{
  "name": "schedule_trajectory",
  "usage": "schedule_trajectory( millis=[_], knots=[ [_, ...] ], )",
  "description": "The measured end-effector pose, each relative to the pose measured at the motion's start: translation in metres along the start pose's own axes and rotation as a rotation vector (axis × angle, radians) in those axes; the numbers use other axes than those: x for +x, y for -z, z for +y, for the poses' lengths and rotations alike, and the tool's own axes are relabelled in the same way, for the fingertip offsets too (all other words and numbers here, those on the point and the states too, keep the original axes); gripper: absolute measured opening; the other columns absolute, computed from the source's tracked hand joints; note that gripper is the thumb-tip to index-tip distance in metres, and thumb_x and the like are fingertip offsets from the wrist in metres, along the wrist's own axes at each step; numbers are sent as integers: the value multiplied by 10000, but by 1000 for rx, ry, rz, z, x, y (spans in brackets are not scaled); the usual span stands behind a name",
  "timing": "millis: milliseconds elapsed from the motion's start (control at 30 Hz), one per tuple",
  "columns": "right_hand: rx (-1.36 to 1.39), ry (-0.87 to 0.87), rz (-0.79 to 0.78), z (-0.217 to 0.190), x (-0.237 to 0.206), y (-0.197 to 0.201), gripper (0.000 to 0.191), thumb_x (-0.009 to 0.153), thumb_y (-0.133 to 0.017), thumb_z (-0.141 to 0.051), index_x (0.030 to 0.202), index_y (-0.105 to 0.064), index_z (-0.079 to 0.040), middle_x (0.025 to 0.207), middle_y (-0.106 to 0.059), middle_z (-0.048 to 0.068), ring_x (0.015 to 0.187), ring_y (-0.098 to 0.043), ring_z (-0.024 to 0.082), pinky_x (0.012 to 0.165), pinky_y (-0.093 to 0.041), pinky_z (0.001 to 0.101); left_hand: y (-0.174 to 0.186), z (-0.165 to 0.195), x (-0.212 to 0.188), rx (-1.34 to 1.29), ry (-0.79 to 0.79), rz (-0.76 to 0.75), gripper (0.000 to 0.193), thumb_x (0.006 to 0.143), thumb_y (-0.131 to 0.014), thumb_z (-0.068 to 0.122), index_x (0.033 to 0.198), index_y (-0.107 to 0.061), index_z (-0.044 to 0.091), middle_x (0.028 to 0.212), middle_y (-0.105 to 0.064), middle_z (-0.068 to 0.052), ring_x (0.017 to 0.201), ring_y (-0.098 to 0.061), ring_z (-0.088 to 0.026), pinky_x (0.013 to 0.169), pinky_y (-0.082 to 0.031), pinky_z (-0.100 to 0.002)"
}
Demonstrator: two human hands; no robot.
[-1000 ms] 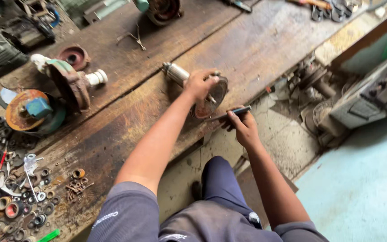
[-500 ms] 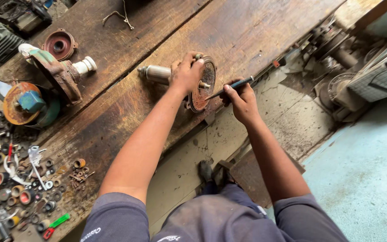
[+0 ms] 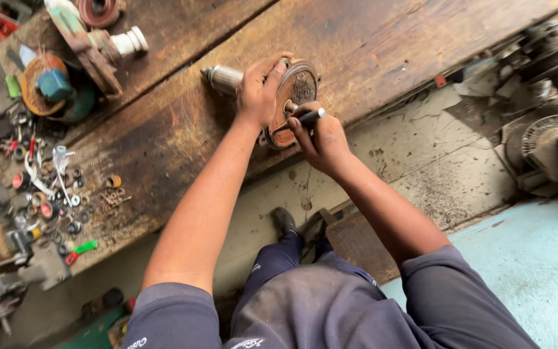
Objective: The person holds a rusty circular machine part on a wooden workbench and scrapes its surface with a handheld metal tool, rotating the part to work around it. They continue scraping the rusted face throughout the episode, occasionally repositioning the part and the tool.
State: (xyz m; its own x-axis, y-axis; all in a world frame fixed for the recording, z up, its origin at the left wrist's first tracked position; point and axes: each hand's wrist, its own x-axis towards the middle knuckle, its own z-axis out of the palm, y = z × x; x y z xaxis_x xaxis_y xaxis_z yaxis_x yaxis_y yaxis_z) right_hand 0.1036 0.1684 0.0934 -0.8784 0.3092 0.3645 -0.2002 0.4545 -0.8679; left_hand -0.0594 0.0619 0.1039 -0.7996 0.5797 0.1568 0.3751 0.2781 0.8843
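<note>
A rusty round motor part (image 3: 297,87) with a steel shaft (image 3: 222,77) lies on its side at the edge of a worn wooden workbench (image 3: 382,45). My left hand (image 3: 259,87) grips the part from above, fingers over its rim. My right hand (image 3: 321,139) holds a dark-handled tool (image 3: 308,117) against the part's round face, near the centre. Which kind of tool it is I cannot make out.
A second motor assembly (image 3: 95,45) and a blue-and-orange part (image 3: 51,87) lie at the bench's far left. Several washers, rings and small bits (image 3: 53,187) are scattered at the left. Machinery (image 3: 550,142) stands on the floor at right. My legs are below.
My right hand has brought the tool in from the side onto the part's face. The left hand keeps its grip. The view has shifted, so everything sits lower and further right.
</note>
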Motion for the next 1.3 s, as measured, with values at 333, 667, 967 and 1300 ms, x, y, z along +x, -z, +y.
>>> schedule_trajectory(
  millis=[333, 667, 967, 1300],
  knots=[
    [334, 77, 195, 16, -11, -15, 120, 1069, -626, -105, 1150, -589, -24, 992, -654, 137, 794, -656, 203, 729, -555, 315, 9, -1, -8, 31, -24, 23, 301, 1042, -592, 280, 1218, -735, 82, 1153, -730, -109, 1146, -669, -214, 1020, -491, -327],
    [145, 11, 62, 17, -11, -19, 145, 1051, -642, -169, 1086, -656, -29, 958, -696, 133, 810, -702, 230, 718, -561, 333, 7, -7, -7, 52, -11, 19, 322, 1038, -599, 294, 1227, -749, 81, 1204, -745, -122, 1197, -652, -245, 1049, -460, -360],
    [241, 30, 95, 25, -9, -21, 121, 1044, -650, -109, 1123, -603, -30, 943, -678, 167, 819, -662, 298, 729, -547, 370, 4, -11, -4, 37, 13, 47, 331, 1022, -602, 317, 1213, -731, 79, 1184, -746, -138, 1168, -697, -244, 1028, -510, -352],
    [-34, -8, -127, 38, -1, -22, 118, 1083, -646, -124, 1023, -666, -24, 880, -654, 169, 712, -590, 204, 676, -468, 337, 4, -9, -3, 28, -95, 39, 308, 1043, -592, 287, 1212, -743, 79, 1170, -764, -135, 1142, -708, -225, 1021, -517, -332]
  ],
)
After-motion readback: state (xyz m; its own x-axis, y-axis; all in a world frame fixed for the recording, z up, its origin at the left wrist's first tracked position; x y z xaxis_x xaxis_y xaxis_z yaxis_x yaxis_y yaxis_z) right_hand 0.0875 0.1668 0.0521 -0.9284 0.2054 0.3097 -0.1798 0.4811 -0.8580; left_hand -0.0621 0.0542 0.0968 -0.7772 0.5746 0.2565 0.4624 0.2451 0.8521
